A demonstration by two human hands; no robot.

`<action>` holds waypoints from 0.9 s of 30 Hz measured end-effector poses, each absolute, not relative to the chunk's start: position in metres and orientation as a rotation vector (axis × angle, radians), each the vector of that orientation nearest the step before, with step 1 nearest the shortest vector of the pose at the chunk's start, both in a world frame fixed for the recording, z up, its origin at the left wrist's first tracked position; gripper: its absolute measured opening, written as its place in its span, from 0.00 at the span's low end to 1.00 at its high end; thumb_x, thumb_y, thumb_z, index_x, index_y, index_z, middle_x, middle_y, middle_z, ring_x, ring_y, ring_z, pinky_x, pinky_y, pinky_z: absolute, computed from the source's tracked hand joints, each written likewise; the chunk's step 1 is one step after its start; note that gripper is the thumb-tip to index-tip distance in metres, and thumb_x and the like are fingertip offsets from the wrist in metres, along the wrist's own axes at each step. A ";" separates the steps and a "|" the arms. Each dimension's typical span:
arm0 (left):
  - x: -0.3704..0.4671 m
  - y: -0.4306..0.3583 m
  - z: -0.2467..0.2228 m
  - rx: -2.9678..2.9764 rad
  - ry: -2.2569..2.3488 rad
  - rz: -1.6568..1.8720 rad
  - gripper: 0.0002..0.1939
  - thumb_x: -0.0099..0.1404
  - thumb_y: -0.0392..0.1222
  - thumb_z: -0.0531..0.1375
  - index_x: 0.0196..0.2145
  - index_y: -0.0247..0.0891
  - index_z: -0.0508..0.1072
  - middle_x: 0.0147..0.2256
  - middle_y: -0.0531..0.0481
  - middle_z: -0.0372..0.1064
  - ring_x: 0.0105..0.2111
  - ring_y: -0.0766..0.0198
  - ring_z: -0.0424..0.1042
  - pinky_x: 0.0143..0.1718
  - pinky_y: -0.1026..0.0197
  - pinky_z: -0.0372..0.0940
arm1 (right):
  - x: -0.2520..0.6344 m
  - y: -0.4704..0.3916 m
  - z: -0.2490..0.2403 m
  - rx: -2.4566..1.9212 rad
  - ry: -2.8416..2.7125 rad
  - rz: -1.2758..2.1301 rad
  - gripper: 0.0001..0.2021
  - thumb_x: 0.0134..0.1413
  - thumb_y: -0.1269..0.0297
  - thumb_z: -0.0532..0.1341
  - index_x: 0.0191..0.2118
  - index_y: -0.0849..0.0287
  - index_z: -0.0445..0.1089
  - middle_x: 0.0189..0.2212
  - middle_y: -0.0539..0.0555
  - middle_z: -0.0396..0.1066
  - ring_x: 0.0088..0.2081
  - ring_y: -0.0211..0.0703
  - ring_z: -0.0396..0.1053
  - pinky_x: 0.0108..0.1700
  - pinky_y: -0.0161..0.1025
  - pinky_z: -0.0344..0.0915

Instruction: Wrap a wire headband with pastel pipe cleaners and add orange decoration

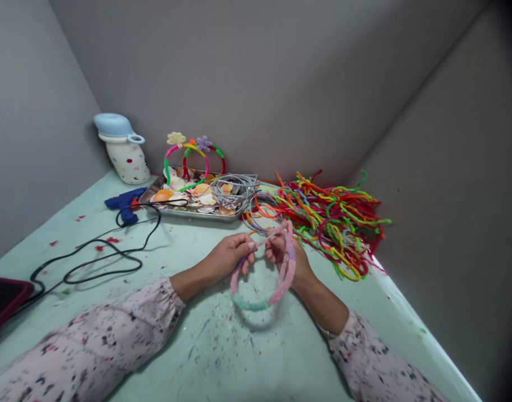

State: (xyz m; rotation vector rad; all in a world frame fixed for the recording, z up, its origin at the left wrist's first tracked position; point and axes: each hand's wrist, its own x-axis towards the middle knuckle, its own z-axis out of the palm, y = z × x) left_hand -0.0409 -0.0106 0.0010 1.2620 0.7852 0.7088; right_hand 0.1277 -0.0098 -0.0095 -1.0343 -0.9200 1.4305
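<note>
A fuzzy hoop (251, 305) wrapped in pink, mint and purple pipe cleaner hangs between my hands, a little above the table. My left hand (231, 254) is closed, thumb and fingers pinching the hoop at its upper left. On the other side, my right hand (295, 259) is closed with its fingertips on a pale pink pipe cleaner (262, 242) that stretches across to my left fingers. The hoop's pink loop passes in front of my right hand and partly hides it.
Behind my hands, a metal tray (192, 215) holds shells, a coil of grey wire (234, 188) and flowered hoops (187, 146). Loose pipe cleaners (331, 215) are heaped at right. A blue glue gun (125, 201), its black cord (105, 249), a bottle (125, 159) and a dark-screened device (6, 301) lie left.
</note>
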 end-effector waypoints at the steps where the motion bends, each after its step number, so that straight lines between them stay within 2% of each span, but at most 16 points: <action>1: -0.041 -0.011 0.001 1.266 0.782 0.710 0.15 0.61 0.51 0.54 0.29 0.35 0.65 0.16 0.55 0.62 0.11 0.72 0.59 0.11 0.72 0.54 | 0.128 -0.009 -0.010 -1.035 -0.909 1.447 0.07 0.42 0.64 0.62 0.28 0.61 0.65 0.19 0.47 0.64 0.17 0.31 0.61 0.18 0.28 0.55; 5: -0.041 -0.011 0.002 1.275 0.788 0.692 0.15 0.61 0.51 0.55 0.29 0.35 0.64 0.16 0.55 0.62 0.11 0.73 0.59 0.10 0.72 0.54 | 0.129 -0.005 -0.013 -1.049 -0.867 1.460 0.10 0.43 0.60 0.63 0.30 0.60 0.64 0.18 0.46 0.64 0.16 0.31 0.61 0.16 0.28 0.55; 11: -0.039 -0.010 0.000 1.255 0.764 0.736 0.14 0.59 0.50 0.58 0.29 0.35 0.64 0.22 0.54 0.65 0.15 0.74 0.62 0.15 0.72 0.58 | 0.129 -0.006 -0.012 -1.042 -0.814 1.409 0.12 0.46 0.57 0.63 0.32 0.58 0.62 0.19 0.47 0.66 0.16 0.33 0.64 0.15 0.28 0.57; 17: -0.039 -0.010 0.000 1.267 0.769 0.723 0.13 0.59 0.49 0.57 0.29 0.35 0.65 0.21 0.54 0.65 0.15 0.74 0.61 0.14 0.72 0.56 | 0.129 -0.008 -0.007 -0.978 -0.806 1.425 0.14 0.46 0.60 0.63 0.38 0.56 0.62 0.29 0.50 0.72 0.21 0.34 0.69 0.17 0.28 0.59; 24: -0.040 -0.010 0.004 1.239 0.802 0.748 0.14 0.60 0.50 0.56 0.29 0.35 0.65 0.18 0.54 0.64 0.12 0.73 0.59 0.11 0.71 0.54 | 0.127 -0.009 -0.010 -0.978 -0.863 1.351 0.13 0.43 0.63 0.64 0.36 0.57 0.64 0.32 0.50 0.71 0.26 0.35 0.69 0.20 0.29 0.62; 27: -0.040 -0.011 0.005 1.225 0.791 0.759 0.13 0.60 0.50 0.56 0.30 0.35 0.65 0.19 0.54 0.65 0.13 0.73 0.59 0.10 0.72 0.53 | 0.128 -0.009 -0.010 -0.995 -0.879 1.335 0.14 0.44 0.64 0.64 0.39 0.58 0.67 0.35 0.52 0.71 0.31 0.36 0.70 0.25 0.30 0.65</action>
